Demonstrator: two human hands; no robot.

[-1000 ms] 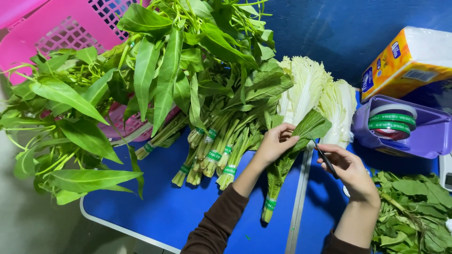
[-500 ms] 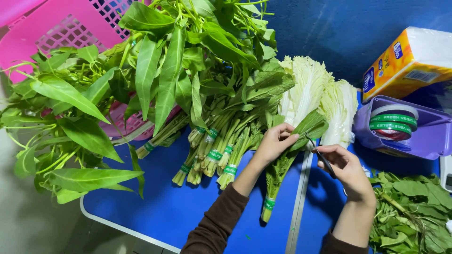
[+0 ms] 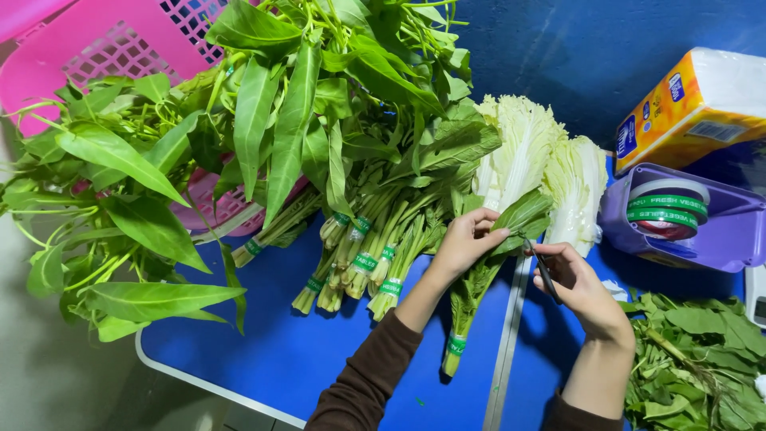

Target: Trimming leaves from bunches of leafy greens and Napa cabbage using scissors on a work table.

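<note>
The left hand [image 3: 461, 243] holds the leafy top of a green vegetable bunch [image 3: 479, 291] that lies on the blue tabletop [image 3: 279, 359]; its fingers are curled around the leaves, closed on them. The stem end of this bunch points toward the person and has a green tape band [image 3: 456, 345] around it. The right hand [image 3: 576, 283] is just beside the leaves, and its fingers are closed on a thin dark tool [image 3: 546, 271], maybe small scissors, I cannot tell exactly. Left of the held bunch are more taped bunches [image 3: 359, 255] in a pile, leaning on a pink basket [image 3: 120, 56]. Behind the hands lies a pale cabbage [image 3: 542, 160]. On the right stand a purple tape dispenser [image 3: 678, 215] with green tape, a yellow package [image 3: 694, 104], and loose leaves [image 3: 702, 359]
</note>
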